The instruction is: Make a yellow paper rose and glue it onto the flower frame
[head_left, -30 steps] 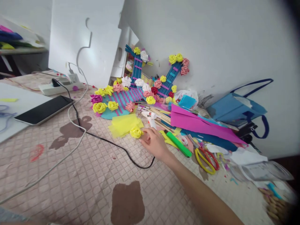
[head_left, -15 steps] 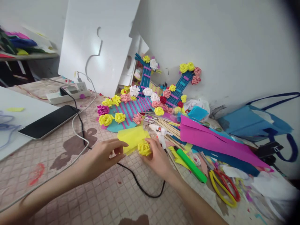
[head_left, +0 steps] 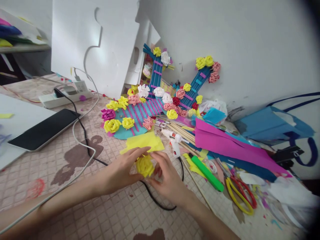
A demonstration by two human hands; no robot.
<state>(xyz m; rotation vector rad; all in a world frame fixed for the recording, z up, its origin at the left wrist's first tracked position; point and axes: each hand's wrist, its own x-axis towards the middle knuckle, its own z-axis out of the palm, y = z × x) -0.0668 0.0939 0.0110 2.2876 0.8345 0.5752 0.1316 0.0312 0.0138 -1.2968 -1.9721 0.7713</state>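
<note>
A yellow paper flower [head_left: 145, 166] is held between my two hands, just above the table. My left hand [head_left: 120, 173] curls round its left side, fingers over the top and thumb below. On the other side my right hand [head_left: 167, 176] grips it with bent fingers and thumb. Directly behind the fingers lie yellow crepe paper sheets [head_left: 145, 140]. A white glue gun [head_left: 173, 141] rests to the right of the sheets, its black cord [head_left: 160, 205] looping beneath my hands.
Flower-trimmed blue guitar shapes [head_left: 140, 115] stand behind. To the right are wooden sticks [head_left: 180, 130], magenta paper [head_left: 225, 143], a green marker [head_left: 207, 173] and scissors [head_left: 240, 196]. A tablet [head_left: 45, 130], a power strip [head_left: 65, 96] and a white cable [head_left: 75, 173] occupy the left.
My left hand has moved right and closed on the flower, which was in my right hand alone. The flower has shifted slightly left and down. The camera view has turned a little.
</note>
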